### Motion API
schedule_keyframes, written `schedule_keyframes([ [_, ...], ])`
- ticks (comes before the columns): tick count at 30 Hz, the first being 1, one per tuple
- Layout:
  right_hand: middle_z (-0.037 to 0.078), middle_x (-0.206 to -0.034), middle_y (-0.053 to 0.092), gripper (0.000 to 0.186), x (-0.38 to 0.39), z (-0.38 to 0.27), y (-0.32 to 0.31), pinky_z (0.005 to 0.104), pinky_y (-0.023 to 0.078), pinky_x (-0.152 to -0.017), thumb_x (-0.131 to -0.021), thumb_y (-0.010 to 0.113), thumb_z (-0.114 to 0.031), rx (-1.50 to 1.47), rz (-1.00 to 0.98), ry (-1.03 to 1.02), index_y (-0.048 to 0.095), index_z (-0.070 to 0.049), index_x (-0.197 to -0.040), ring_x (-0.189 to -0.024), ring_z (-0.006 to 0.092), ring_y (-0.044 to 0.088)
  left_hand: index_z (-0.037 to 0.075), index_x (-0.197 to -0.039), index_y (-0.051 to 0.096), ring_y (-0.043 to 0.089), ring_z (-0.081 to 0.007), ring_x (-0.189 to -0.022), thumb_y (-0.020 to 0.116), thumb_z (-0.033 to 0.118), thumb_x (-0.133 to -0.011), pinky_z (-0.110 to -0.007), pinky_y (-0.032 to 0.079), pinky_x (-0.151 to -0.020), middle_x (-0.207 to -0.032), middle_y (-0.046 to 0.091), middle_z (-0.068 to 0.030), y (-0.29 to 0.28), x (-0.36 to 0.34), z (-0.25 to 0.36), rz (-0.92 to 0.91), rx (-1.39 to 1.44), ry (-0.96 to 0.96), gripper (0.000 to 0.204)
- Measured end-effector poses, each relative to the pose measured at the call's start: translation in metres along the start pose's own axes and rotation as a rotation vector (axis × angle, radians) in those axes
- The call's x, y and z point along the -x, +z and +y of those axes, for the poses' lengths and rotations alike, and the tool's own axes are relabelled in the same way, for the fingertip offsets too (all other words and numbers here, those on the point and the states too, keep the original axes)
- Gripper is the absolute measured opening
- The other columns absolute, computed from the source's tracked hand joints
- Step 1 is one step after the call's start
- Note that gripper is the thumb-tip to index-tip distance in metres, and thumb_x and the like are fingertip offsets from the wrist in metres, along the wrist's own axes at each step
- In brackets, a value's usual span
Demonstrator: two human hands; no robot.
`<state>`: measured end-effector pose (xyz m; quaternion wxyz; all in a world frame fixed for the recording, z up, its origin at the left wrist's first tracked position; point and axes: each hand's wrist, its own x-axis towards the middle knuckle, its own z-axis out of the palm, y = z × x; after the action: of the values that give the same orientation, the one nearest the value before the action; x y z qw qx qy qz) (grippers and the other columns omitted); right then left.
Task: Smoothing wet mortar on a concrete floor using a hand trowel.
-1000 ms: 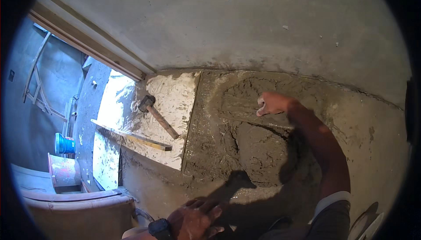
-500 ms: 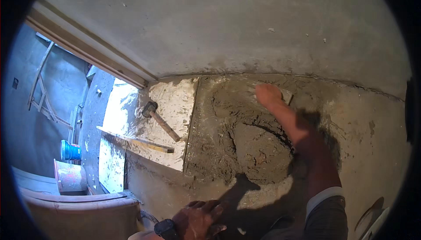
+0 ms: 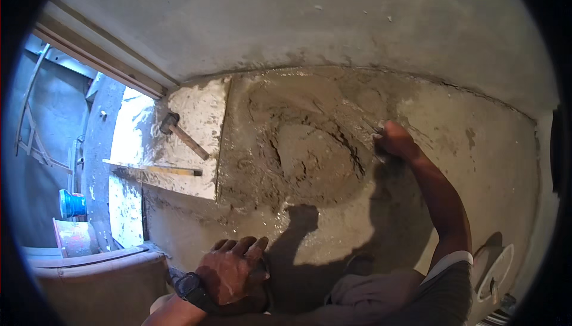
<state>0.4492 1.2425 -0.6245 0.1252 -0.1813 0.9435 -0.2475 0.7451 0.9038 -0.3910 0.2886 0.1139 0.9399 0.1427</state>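
1. Two hands show in the head view. The right hand (image 3: 396, 140) is closed around a trowel (image 3: 374, 126), mostly hidden by the fist, at the right edge of the wet mortar (image 3: 322, 153).
2. The left hand (image 3: 232, 269) is palm down and empty, fingers a little apart and pointing up and right; a watch (image 3: 192, 288) sits on its wrist.
3. Any marking on the blue bucket (image 3: 72, 204) is too small to read.
4. The trowel's thin visible edge slants up and left from the fist; its full long axis cannot be told.
5. The mortar lies on the floor (image 3: 459, 174), right of a white board (image 3: 199, 108) bearing a hammer (image 3: 189, 142).
6. A pale bucket (image 3: 77, 238) stands near the blue one; their contents cannot be seen.
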Motion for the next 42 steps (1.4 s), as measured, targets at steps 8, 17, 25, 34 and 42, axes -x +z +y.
schedule_keyframes([
  [8,0.003,-0.07,0.059,0.042,0.101,-0.009,-0.055,0.0316,0.047,-0.056,-0.087,0.071,-0.038,-0.489,-0.166,0.53,0.066,-0.002,-0.109,-0.06,0.0135,0.059,0.006,-0.138,0.046,0.062,-0.0393,-0.106,0.065,0.043,-0.088,-0.047,0.048,-0.096,-0.126,0.059,-0.0199,0.01,0.014,0.028,0.067,0.032,0.128,0.065],
  [17,-0.003,-0.073,0.053,0.041,0.144,-0.083,-0.017,0.0242,0.039,-0.047,-0.089,0.069,-0.037,-1.246,-0.217,0.196,0.062,-0.006,-0.113,-0.053,0.005,0.048,0.009,-0.139,0.046,0.059,-0.0454,-0.111,0.066,0.046,-0.085,-0.049,0.049,-0.094,-0.127,0.057,-0.0287,0.032,0.003,-0.052,-0.054,0.004,-0.214,0.069],
  [25,-0.001,-0.064,0.044,0.041,0.126,-0.032,0.093,0.0305,0.035,-0.045,-0.089,0.072,-0.042,-1.423,-0.156,0.46,0.05,-0.008,-0.079,-0.049,0.0089,0.041,0.007,-0.137,0.047,0.06,-0.0465,-0.107,0.067,0.04,-0.087,-0.049,0.051,-0.09,-0.121,0.06,-0.0286,0.023,-0.06,-0.037,0.019,-0.072,-0.138,0.063],
  [34,0.0,-0.061,0.046,0.035,0.114,-0.014,0.051,0.031,0.037,-0.043,-0.091,0.069,-0.04,-1.516,-0.14,0.443,0.052,-0.01,-0.087,-0.046,0.0106,0.045,0.01,-0.142,0.042,0.059,-0.0446,-0.112,0.065,0.045,-0.088,-0.048,0.051,-0.094,-0.129,0.055,-0.0271,0.031,-0.07,-0.019,-0.21,-0.121,-0.05,0.069],
  [42,-0.004,-0.065,0.039,0.04,0.1,0.012,0.057,0.0303,0.032,-0.044,-0.089,0.071,-0.043,-1.453,-0.137,0.521,0.043,-0.016,-0.079,-0.048,0.0096,0.039,0.011,-0.143,0.043,0.058,-0.0448,-0.114,0.065,0.045,-0.088,-0.048,0.05,-0.095,-0.131,0.055,-0.027,0.017,-0.064,-0.008,-0.086,-0.033,-0.051,0.068],
])
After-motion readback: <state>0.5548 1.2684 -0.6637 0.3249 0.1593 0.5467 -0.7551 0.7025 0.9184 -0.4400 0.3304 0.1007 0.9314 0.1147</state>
